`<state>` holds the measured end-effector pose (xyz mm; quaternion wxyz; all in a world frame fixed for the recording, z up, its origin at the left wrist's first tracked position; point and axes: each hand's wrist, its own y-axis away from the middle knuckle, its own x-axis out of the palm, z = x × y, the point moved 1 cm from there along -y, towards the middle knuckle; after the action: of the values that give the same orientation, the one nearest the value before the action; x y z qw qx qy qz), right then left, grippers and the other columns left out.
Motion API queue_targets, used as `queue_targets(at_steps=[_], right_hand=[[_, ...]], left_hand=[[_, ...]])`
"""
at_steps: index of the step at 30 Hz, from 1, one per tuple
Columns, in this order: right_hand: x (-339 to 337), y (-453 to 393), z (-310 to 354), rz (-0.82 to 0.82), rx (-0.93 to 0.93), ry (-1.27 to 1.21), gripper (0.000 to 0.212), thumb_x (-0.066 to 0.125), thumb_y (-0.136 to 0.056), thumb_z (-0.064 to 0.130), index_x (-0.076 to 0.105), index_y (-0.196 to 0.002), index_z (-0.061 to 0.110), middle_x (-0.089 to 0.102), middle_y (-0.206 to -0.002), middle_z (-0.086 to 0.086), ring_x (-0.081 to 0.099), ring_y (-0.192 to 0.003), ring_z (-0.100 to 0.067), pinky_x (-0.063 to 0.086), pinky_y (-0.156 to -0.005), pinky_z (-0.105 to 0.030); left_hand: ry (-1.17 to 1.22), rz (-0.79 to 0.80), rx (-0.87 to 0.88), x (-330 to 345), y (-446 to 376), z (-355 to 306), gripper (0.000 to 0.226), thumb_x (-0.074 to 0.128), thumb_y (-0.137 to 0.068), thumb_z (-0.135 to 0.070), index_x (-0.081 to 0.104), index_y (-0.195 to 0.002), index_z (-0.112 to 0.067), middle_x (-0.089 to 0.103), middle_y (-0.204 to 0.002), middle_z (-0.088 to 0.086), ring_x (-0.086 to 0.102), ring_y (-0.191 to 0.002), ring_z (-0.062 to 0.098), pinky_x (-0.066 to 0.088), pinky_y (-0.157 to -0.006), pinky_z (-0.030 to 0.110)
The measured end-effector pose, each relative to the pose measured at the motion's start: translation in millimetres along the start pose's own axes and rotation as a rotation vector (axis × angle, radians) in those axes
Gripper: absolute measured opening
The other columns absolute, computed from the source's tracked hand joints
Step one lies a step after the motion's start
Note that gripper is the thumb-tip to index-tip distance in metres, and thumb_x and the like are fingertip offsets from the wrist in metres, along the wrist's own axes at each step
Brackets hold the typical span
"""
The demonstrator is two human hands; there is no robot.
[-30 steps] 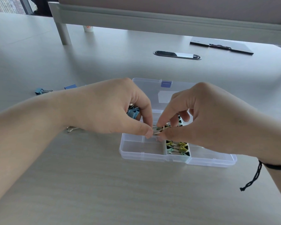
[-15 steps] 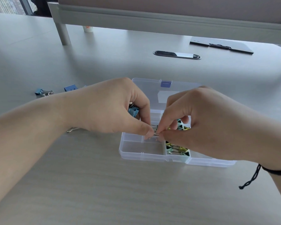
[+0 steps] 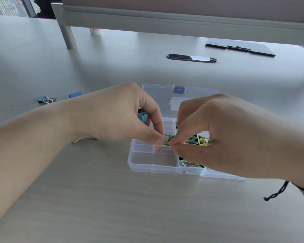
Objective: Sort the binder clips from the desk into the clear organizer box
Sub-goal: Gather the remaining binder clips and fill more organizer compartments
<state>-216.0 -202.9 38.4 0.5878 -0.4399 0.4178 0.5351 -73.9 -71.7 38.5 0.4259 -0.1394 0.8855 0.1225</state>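
The clear organizer box lies open in the middle of the desk, its lid with a blue latch folded back. Over it, my left hand and my right hand pinch the wire handles of one small binder clip between thumb and fingertips. A blue clip is tucked under my left hand's fingers. Small green and yellow clips fill compartments under my right hand. Loose blue clips lie on the desk at the left.
A silver clip handle shows under my left wrist. A cable grommet sits beyond the box, a black clipboard at the far right, a paper cup and a partition leg at the far left.
My right hand has shifted slightly left and forward over the box, covering more of the clip compartments. Both hands keep pinching the same clip.
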Motion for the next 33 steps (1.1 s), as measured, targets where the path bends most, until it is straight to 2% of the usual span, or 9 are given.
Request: queue_targets(at_steps=[5,9,11,14,17,21,25,29,33], right_hand=[[4,-1,2,-0.055,0.011,-0.132,0.016,0.057,-0.073,0.047,0.071,-0.076,0.040,0.064,-0.081,0.025,0.060,-0.071,0.007,0.056,-0.060,-0.035],[-1,0,4,-0.038,-0.032,-0.033,0.012,0.062,-0.081,0.039,0.073,-0.083,0.042,0.059,-0.085,0.023,0.052,-0.079,0.013,0.042,-0.061,-0.015],[-3,-1,4,-0.091,-0.032,-0.034,0.012,0.063,-0.082,0.036,0.073,-0.084,0.042,0.056,-0.079,0.024,0.051,-0.078,0.015,0.041,-0.066,-0.009],[-4,-3,0,-0.204,-0.004,-0.034,0.014,0.067,-0.083,0.030,0.073,-0.090,0.041,0.055,-0.074,0.025,0.052,-0.072,0.015,0.040,-0.070,-0.006],[-5,-2,-2,-0.334,0.009,-0.060,0.017,0.066,-0.083,0.035,0.070,-0.099,0.039,0.058,-0.078,0.022,0.054,-0.070,0.008,0.042,-0.066,-0.009],[0,-8,5,-0.445,0.029,-0.196,0.024,0.065,-0.081,0.046,0.066,-0.104,0.041,0.064,-0.080,0.018,0.058,-0.073,-0.010,0.047,-0.064,-0.021],[10,-23,19,-0.450,0.031,-0.290,0.008,0.071,-0.082,0.041,0.066,-0.086,0.037,0.061,-0.071,0.014,0.055,-0.061,-0.010,0.042,-0.054,-0.017],[7,-36,28,-0.443,0.036,-0.365,0.013,0.075,-0.082,0.034,0.069,-0.070,0.033,0.053,-0.054,0.015,0.046,-0.050,-0.005,0.034,-0.050,-0.011],[-2,-40,29,-0.358,0.056,-0.417,0.012,0.073,-0.083,0.028,0.074,-0.072,0.029,0.070,-0.064,0.014,0.053,-0.049,-0.005,0.041,-0.047,-0.014]], left_hand=[[-0.011,-0.018,-0.026,1,0,3,0.025,0.079,-0.060,-0.056,0.074,-0.074,-0.036,0.048,-0.053,-0.008,0.039,-0.047,0.006,0.032,-0.048,0.019],[-0.010,-0.010,-0.029,-1,1,3,0.027,0.078,-0.060,-0.057,0.075,-0.075,-0.036,0.048,-0.054,-0.009,0.038,-0.045,0.004,0.031,-0.046,0.016],[0.018,-0.034,-0.029,-4,1,4,0.030,0.076,-0.059,-0.059,0.075,-0.076,-0.034,0.051,-0.054,-0.009,0.040,-0.043,0.004,0.034,-0.045,0.017],[0.273,-0.093,-0.050,-7,-1,6,0.037,0.071,-0.065,-0.054,0.074,-0.075,-0.020,0.047,-0.050,-0.003,0.033,-0.037,0.010,0.027,-0.037,0.019],[0.567,-0.102,-0.106,-7,-3,6,0.043,0.062,-0.073,-0.057,0.070,-0.075,-0.015,0.046,-0.056,0.001,0.025,-0.037,0.010,0.016,-0.038,0.015],[0.678,-0.088,-0.119,-5,-3,5,0.052,0.048,-0.082,-0.063,0.063,-0.082,-0.013,0.050,-0.058,0.003,0.028,-0.039,0.010,0.015,-0.039,0.017],[0.665,-0.026,-0.051,-2,-1,2,0.064,0.036,-0.084,-0.065,0.055,-0.092,-0.005,0.045,-0.050,-0.003,0.027,-0.040,0.010,0.018,-0.039,0.015],[0.624,0.007,0.011,-4,-3,3,0.083,0.027,-0.086,-0.073,0.054,-0.098,0.004,0.040,-0.049,-0.009,0.026,-0.043,0.011,0.018,-0.043,0.016],[0.601,-0.006,0.027,-9,-5,7,0.084,0.038,-0.082,-0.073,0.053,-0.108,0.005,0.044,-0.059,-0.003,0.025,-0.045,0.012,0.018,-0.043,0.016]])
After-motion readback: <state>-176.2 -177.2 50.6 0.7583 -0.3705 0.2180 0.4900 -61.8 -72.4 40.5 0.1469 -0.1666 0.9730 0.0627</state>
